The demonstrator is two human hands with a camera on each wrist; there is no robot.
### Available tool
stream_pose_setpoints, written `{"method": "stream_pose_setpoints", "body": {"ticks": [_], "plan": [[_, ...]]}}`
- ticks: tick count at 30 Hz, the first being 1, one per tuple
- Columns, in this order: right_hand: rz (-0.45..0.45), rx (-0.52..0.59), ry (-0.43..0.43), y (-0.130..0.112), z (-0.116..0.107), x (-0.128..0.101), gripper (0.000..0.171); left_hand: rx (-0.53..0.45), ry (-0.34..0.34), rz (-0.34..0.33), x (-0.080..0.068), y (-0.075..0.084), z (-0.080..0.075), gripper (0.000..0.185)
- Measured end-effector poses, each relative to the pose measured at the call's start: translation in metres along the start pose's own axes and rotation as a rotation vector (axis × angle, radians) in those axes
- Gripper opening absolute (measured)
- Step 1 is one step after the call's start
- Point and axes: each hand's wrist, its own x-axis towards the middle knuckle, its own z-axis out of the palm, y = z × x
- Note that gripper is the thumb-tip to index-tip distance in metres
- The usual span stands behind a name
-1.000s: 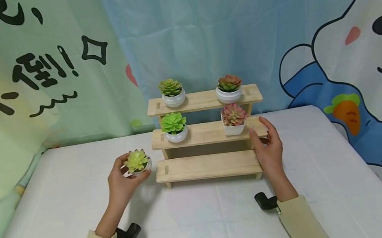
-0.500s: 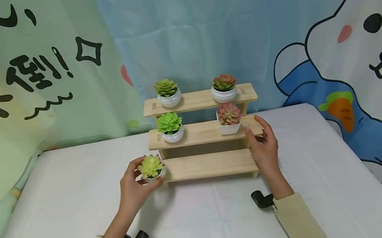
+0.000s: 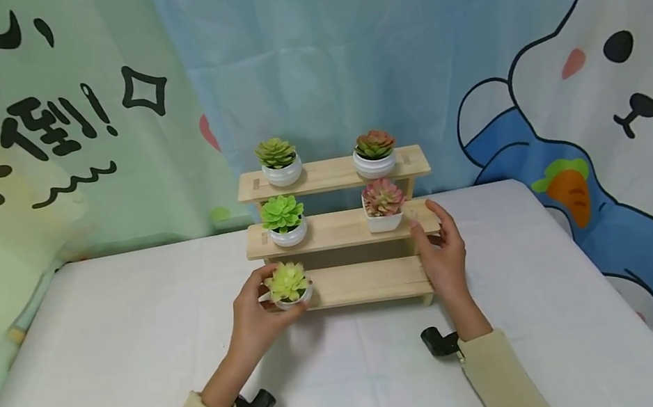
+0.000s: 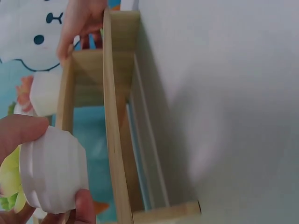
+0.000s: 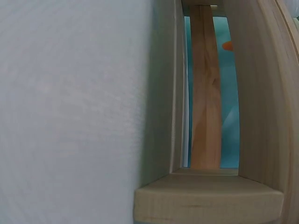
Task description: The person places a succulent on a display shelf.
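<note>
My left hand (image 3: 258, 319) holds a small yellow-green succulent (image 3: 287, 282) in a white round pot (image 4: 55, 170), thumb and fingers around the pot. It is over the left end of the bottom step of a three-step wooden plant stand (image 3: 366, 282). In the left wrist view a gap shows between pot and step. My right hand (image 3: 445, 259) grips the right end of the middle step, beside a pink succulent (image 3: 383, 198) in a white square pot. The right wrist view shows only the stand's side (image 5: 208, 205) and the cloth, no fingers.
A bright green succulent (image 3: 282, 215) sits at the middle step's left. On the top step stand a green succulent (image 3: 277, 154) and a reddish one (image 3: 375, 147), both in white pots. White cloth (image 3: 105, 377) covers the table; a printed curtain (image 3: 311, 58) hangs behind.
My left hand has carried the yellow-green succulent rightward, from beside the stand to over its bottom step. The right hand keeps its hold on the stand. The head view has shifted slightly.
</note>
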Motion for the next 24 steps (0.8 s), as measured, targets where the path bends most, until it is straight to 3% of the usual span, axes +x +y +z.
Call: {"method": "stream_pose_setpoints", "body": {"ticks": [8,17,24], "plan": [[-0.012,0.016,0.017,0.001,0.001,0.001,0.048,-0.026,-0.048,0.044,0.007,0.008,0.020,0.061],[-0.009,0.025,0.025,0.002,0.002,0.000,0.046,-0.096,-0.114,0.023,0.012,0.016,0.039,0.061],[-0.018,0.022,0.032,0.001,0.000,0.001,0.046,-0.115,-0.176,0.047,0.019,0.019,0.052,0.062]]}}
